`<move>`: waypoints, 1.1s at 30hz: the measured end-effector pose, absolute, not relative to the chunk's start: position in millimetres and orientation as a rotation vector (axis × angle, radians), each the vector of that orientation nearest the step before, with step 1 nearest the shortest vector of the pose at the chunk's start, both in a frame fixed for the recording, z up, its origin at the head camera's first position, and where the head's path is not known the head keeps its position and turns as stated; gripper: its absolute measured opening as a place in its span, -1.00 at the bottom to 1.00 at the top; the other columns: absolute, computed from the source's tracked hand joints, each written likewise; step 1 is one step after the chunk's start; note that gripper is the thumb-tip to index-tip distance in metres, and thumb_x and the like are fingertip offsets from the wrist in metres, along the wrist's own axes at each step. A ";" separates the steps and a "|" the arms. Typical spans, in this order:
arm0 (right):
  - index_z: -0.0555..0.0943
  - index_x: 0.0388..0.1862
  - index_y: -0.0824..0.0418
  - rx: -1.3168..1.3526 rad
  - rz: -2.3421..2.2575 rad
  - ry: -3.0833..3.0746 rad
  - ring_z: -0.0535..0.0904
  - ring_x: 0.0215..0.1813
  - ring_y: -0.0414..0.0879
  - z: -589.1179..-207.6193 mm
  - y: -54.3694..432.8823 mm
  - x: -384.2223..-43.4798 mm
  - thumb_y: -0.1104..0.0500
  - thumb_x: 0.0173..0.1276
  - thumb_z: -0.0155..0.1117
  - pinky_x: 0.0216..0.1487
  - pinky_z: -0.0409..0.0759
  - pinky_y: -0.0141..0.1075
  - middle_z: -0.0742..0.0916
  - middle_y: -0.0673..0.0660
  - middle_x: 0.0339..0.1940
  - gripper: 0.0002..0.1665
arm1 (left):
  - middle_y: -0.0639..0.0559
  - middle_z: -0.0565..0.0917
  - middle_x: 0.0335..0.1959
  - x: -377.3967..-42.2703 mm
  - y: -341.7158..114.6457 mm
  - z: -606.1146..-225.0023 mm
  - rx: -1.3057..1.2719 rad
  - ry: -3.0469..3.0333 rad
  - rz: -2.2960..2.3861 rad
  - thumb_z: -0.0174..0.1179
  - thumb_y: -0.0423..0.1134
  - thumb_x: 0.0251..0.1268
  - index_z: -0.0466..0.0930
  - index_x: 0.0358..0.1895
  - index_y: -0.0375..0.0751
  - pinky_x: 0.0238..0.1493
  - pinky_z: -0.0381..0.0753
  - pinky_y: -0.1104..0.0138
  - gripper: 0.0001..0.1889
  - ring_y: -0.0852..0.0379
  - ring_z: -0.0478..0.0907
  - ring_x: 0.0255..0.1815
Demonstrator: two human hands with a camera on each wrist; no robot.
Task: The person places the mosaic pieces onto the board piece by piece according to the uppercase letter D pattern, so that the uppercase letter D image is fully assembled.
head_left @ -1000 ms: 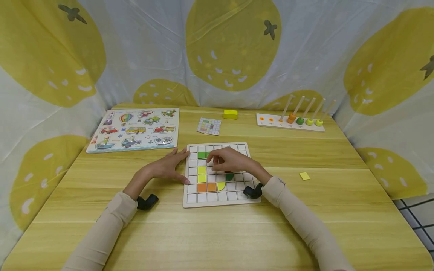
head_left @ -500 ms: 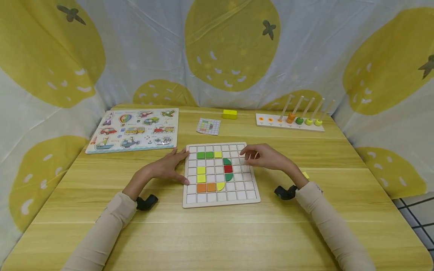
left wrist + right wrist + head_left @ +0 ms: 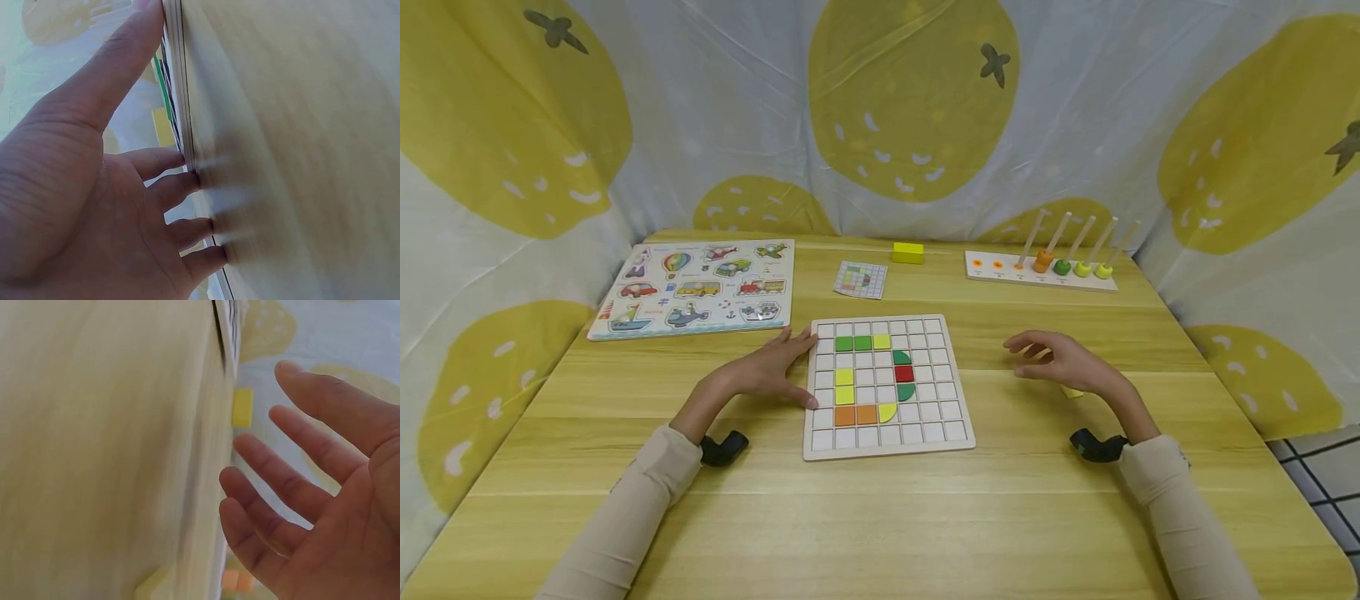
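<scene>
A white grid board (image 3: pixel 955 446) lies on the wooden table. Two green squares (image 3: pixel 853 342) and a yellow square sit in its upper row. Further down are yellow squares (image 3: pixel 844 385), orange squares (image 3: pixel 856 415), a yellow quarter-round (image 3: pixel 887 412), a red square (image 3: pixel 904 373) and two green rounded tiles (image 3: pixel 906 392). My left hand (image 3: pixel 767 368) touches the board's left edge, thumb and fingers spread; the left wrist view shows fingertips at that edge. To the board's right, my right hand (image 3: pixel 1063 362) hovers with loosely bent fingers and nothing in them, partly covering a yellow tile (image 3: pixel 1073 393).
Back left lies a vehicle picture puzzle (image 3: pixel 715 321). A pattern card (image 3: pixel 861 281) and a yellow block (image 3: pixel 907 253) are behind the board. A peg counting stand (image 3: pixel 992 273) with coloured rings is at the back right, before a fruit-print curtain (image 3: pixel 1075 108).
My right hand has left the board and moved right, towards the loose yellow tile. The yellow square in the upper row came into view as it withdrew. My left hand stays at the board's edge.
</scene>
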State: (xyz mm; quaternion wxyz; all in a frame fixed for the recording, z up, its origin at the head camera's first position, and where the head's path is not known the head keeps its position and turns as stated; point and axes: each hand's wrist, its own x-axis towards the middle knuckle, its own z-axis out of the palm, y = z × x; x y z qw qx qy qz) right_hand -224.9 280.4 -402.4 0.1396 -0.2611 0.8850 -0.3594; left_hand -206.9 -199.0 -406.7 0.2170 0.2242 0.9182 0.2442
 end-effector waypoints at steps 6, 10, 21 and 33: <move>0.47 0.24 0.32 -0.705 -1.025 2.591 0.52 0.12 0.24 -404.2 308.9 -214.6 0.14 0.35 0.28 0.08 0.51 0.01 0.58 0.32 0.17 -0.47 | -0.26 -0.15 0.55 -206.0 -199.7 -406.5 0.623 2.549 0.680 0.40 0.21 -0.04 -0.08 0.53 -0.25 0.38 -0.19 -0.27 0.16 -0.35 -0.42 0.52; 0.45 0.27 0.35 -0.667 -1.002 2.603 0.52 0.12 0.23 -405.0 327.4 -209.3 0.16 0.36 0.26 0.00 0.54 -0.23 0.57 0.34 0.19 -0.46 | -0.26 -0.15 0.55 -205.7 -199.3 -406.3 0.622 2.550 0.678 0.40 0.21 -0.03 -0.07 0.53 -0.25 0.39 -0.19 -0.26 0.16 -0.35 -0.41 0.52; 0.47 0.19 0.47 -0.668 -1.062 2.572 0.53 -0.23 -0.21 -415.0 360.3 -198.5 0.28 0.32 0.27 -0.30 0.51 -0.36 0.61 0.32 -0.09 -0.50 | -0.27 -0.15 0.55 -206.7 -199.8 -409.4 0.625 2.553 0.671 0.39 0.22 -0.03 -0.07 0.53 -0.25 0.38 -0.19 -0.27 0.16 -0.36 -0.41 0.51; 0.48 0.09 0.50 -0.760 -1.120 2.513 0.37 -0.38 -0.20 -420.3 365.3 -198.3 0.41 0.29 0.24 -0.42 0.39 -0.36 0.51 0.17 -0.30 -0.61 | -0.26 -0.16 0.55 -205.5 -198.3 -406.0 0.625 2.549 0.676 0.40 0.20 -0.03 -0.07 0.53 -0.26 0.39 -0.20 -0.26 0.16 -0.35 -0.41 0.51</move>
